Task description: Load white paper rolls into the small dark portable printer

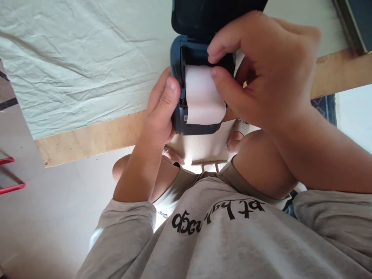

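A small dark blue printer (177, 73) with its lid (209, 15) flipped open is held in front of me, just past the table's edge. A white paper roll (202, 97) sits in its open bay, with the paper's end hanging over the front. My left hand (158, 112) grips the printer's left side, thumb along its edge. My right hand (261, 69) reaches in from the right, thumb and forefinger pinched on the top of the paper roll.
A table covered with a wrinkled pale cloth (81, 58) and a bare wooden edge (87, 139) lies ahead. Below are my knees, grey sweatshirt and a pale floor (58, 217). Red bars (11, 188) show at the left edge. A dark frame (354, 23) is at top right.
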{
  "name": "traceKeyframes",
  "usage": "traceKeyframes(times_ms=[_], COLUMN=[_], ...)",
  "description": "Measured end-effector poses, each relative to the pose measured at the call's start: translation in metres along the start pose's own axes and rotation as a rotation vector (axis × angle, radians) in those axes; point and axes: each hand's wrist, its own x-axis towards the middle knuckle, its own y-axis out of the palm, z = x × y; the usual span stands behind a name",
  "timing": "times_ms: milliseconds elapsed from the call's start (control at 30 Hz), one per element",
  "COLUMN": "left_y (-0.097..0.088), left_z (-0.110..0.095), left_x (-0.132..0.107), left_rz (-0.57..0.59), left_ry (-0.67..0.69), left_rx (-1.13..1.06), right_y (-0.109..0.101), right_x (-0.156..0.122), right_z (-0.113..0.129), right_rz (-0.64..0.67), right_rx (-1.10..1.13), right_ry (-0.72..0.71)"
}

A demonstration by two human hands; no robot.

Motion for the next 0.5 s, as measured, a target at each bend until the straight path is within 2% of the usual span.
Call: traceKeyframes(times_ms=[67,167,267,333,433,500], left_y=[-0.001,-0.006,-0.010,-0.012,-0.013,-0.013], left_z=[0.001,0.005,0.008,0.009,0.010,0.012], left_x=[-0.001,-0.001,0.000,0.002,0.005,0.007], left_rz=[0.011,0.033,0.047,0.048,0.080,0.062], left_ry=[0.013,0.045,0.098,0.086,0.037,0.068], left_rx=[0.052,0.122,0.139,0.137,0.131,0.096], right_y=[0.002,0.003,0.001,0.000,-0.001,-0.003], right_x=[0.000,0.003,0.005,0.007,0.008,0.008], right_z=[0.000,0.005,0.011,0.013,0.011,0.008], right_rz=[-0.005,0.046,0.198,0.311,0.419,0.396], right_rx=[-0.005,-0.134,-0.254,-0.294,-0.297,-0.210], right_ry=[0.011,0.081,0.197,0.231,0.248,0.251])
